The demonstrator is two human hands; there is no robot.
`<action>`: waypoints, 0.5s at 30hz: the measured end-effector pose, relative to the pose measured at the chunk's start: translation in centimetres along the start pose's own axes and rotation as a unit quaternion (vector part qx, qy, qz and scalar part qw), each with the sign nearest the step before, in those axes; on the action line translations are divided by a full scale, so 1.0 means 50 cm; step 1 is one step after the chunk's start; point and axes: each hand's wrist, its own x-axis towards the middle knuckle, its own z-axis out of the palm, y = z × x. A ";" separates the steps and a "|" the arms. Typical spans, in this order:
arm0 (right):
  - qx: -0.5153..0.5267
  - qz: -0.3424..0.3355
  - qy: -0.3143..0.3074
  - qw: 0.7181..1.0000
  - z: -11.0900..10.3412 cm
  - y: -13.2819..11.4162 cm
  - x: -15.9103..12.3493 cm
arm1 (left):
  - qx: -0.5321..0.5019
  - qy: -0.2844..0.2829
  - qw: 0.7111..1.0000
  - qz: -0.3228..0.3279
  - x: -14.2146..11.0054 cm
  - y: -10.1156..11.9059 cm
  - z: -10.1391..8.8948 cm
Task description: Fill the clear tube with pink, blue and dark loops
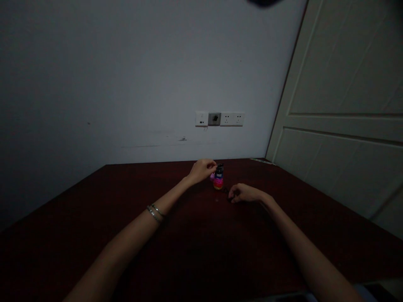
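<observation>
A small upright jar stands on the table, with bands of black, blue, pink, red and yellow in it. My left hand reaches to the jar's top from the left, its thumb and fingertips pinched together at the rim. What those fingertips hold, if anything, is too small and dark to name. A pink thing shows against the jar's left side. To the right and nearer to me, my right hand rests low at the table with its fingers curled down over a small dark thing. A thin dark loop lies between that hand and the jar.
The dark red table runs back to a grey wall. Sockets and a switch plate sit on the wall above the jar. A pale panelled door stands along the right side. A flat strip lies at the back right corner.
</observation>
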 end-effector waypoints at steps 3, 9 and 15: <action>0.003 -0.003 -0.009 1.000 0.003 -0.001 0.003 | 0.016 -0.009 1.000 -0.004 0.039 0.002 -0.006; 0.014 0.017 -0.015 1.000 0.007 -0.008 0.004 | 0.069 -0.048 0.996 -0.029 0.074 0.005 0.003; -0.016 0.015 0.002 1.000 0.011 -0.017 0.004 | 0.054 -0.064 0.996 -0.021 0.075 0.001 0.009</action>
